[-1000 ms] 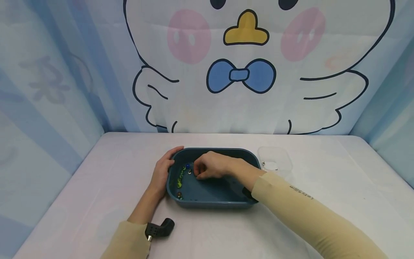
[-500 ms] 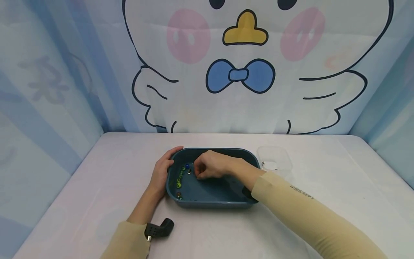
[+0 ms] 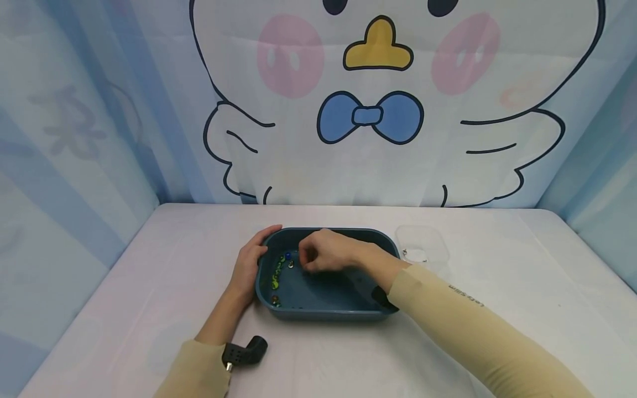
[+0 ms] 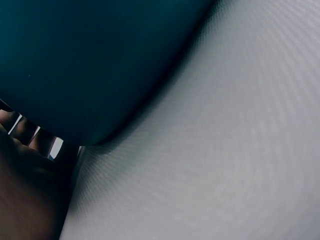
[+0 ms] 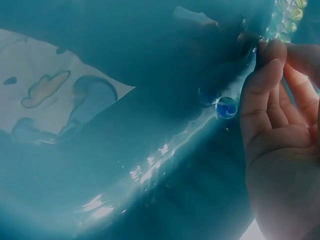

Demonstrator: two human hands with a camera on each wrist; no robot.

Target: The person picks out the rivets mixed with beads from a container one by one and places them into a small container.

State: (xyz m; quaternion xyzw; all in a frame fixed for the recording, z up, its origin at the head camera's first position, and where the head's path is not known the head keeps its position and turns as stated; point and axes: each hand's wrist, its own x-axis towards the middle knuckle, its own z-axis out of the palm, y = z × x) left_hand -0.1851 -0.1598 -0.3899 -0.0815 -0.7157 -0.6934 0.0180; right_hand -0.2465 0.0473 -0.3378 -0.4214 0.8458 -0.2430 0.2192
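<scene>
My left hand (image 3: 245, 271) holds the left end of a dark blue-green basin (image 3: 328, 314), thumb at the rim and fingers along its outer side. Inside the basin, my right hand (image 3: 325, 251) has its thumb and index fingertips together; whether a small thing is between them is hidden. In the right wrist view those fingertips (image 5: 272, 50) are near a row of clear yellow-green beads (image 5: 290, 22). A blue bead (image 5: 226, 107) lies left of the fingers. From above, the green beads (image 3: 276, 276) line the left inner wall, with a silvery bead (image 3: 291, 264) and brown bead (image 3: 275, 299) nearby.
Right of the basin lies a clear plastic box (image 3: 433, 243) with small silvery bits in it. The basin stands on a white-covered table (image 3: 497, 265), with a printed curtain (image 3: 368, 166) behind. The left wrist carries a black camera (image 3: 246, 352).
My right hand has risen very slightly inside the basin. The left hand, basin and beads keep their places.
</scene>
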